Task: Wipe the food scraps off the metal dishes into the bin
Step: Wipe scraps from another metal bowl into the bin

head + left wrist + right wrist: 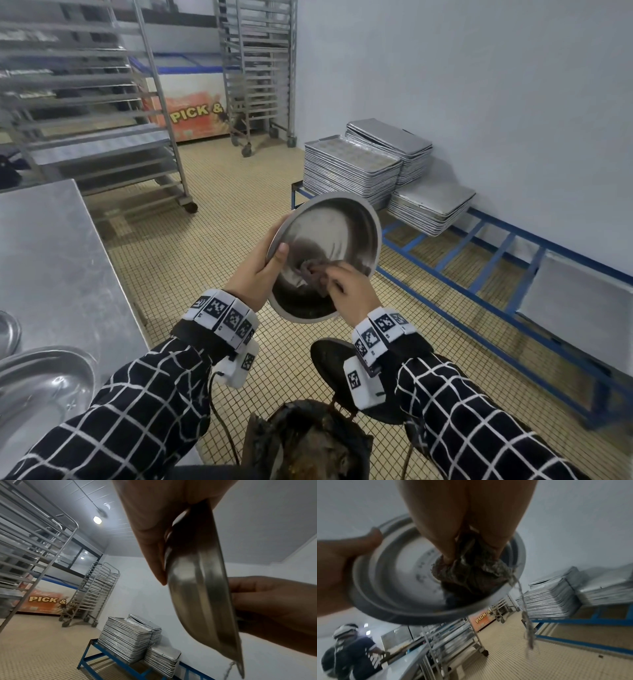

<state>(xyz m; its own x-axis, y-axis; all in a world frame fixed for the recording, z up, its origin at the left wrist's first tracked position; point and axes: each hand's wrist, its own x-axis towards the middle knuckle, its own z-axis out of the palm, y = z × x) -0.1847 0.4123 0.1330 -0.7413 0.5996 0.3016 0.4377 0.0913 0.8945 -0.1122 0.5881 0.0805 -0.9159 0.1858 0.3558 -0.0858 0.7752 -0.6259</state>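
My left hand (262, 270) grips the left rim of a round metal dish (337, 226), thumb inside and fingers behind, and tilts it steeply above the floor. The dish (197, 588) shows edge-on in the left wrist view. My right hand (349, 289) pinches a bunched grey cloth (313, 274) and presses it into the lower part of the dish. In the right wrist view the cloth (471, 572) sits against the dish (399, 574), a frayed thread hanging over the rim. A bin lined with a dark bag (308, 442) holding brown scraps stands below my hands.
A steel table (51, 246) stands at my left with more metal dishes (37, 387) on it. Stacks of baking trays (352, 168) rest on a blue frame (479, 274) along the right wall. Wheeled tray racks (260, 68) stand behind. Another person (351, 650) works at the table.
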